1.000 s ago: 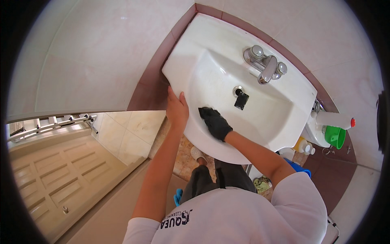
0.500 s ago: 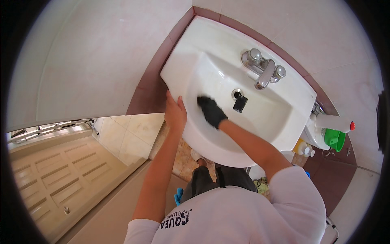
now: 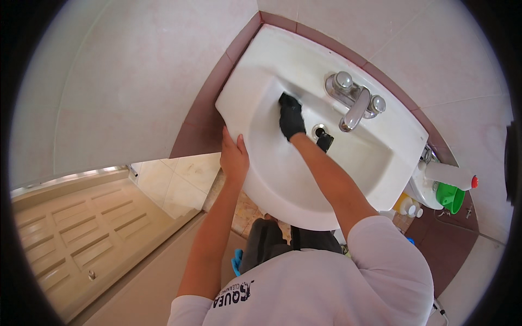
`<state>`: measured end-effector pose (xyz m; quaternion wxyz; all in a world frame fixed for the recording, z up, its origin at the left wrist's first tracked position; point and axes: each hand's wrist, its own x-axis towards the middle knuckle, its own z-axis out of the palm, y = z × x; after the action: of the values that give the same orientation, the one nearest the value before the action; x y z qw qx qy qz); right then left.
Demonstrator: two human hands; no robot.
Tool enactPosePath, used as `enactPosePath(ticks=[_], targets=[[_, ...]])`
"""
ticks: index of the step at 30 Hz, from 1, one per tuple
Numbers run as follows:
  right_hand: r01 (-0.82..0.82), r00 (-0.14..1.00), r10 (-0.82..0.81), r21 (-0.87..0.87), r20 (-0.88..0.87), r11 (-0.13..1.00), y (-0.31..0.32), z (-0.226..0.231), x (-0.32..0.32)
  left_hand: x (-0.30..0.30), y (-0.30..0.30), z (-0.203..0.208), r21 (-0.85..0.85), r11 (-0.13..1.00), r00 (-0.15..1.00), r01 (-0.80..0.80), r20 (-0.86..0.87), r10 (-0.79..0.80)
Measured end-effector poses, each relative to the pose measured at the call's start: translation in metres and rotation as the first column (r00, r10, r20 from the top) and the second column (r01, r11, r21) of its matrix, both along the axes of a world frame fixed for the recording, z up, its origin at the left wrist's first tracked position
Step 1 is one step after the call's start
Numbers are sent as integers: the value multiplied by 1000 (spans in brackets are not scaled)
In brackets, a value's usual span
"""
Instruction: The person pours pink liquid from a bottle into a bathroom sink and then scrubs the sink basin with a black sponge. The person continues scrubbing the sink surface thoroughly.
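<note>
The white washbasin point(image 3: 375, 174) fills the middle of the view. My left hand point(image 3: 234, 155), bare, grips its left outer edge, with some fingers hidden beneath the rim. In a black glove, my right hand point(image 3: 292, 119) presses against the upper left of the bowl's inner wall. Its fingers are bunched; whatever they may hold is hidden against the dark glove. Just right of that wrist is the drain point(image 3: 319, 130), and a small flat black piece point(image 3: 325, 142) lies beside it, partly covered by my forearm. Above stands a chrome two-knob tap point(image 3: 356, 108).
Tiled walls point(image 3: 130, 70) border the basin at left and back. On the right are a white bottle with a red cap point(image 3: 448, 175), a green container point(image 3: 450, 198) and a yellow bottle with a white cap point(image 3: 405, 205). A beige panelled door point(image 3: 92, 228) is at lower left.
My gloved right hand has slid up the bowl's left wall, away from me, toward the back corner. My left hand keeps its grip on the edge. The view has shifted slightly.
</note>
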<state>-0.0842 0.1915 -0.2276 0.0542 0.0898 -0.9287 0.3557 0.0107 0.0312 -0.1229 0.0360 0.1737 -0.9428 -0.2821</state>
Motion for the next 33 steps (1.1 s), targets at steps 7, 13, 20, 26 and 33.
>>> enactPosePath(ticks=[7,13,20,26,33], targets=[[-550,731,531,-89,429,830,42,76,177,8,-22,-9,52,999,999,-7,-31,8],[-436,895,363,340,258,833,6,40,120,-1,-10,-2,131,990,998,55,-19,-53],[-254,839,78,262,539,931,21,33,164,3,-26,-15,166,967,979,192,-100,-177],[6,821,-264,456,506,890,50,42,201,0,-25,-12,316,918,970,240,-105,-218],[203,827,-357,362,434,910,23,22,189,-2,-36,-21,291,926,970,241,-113,-217]])
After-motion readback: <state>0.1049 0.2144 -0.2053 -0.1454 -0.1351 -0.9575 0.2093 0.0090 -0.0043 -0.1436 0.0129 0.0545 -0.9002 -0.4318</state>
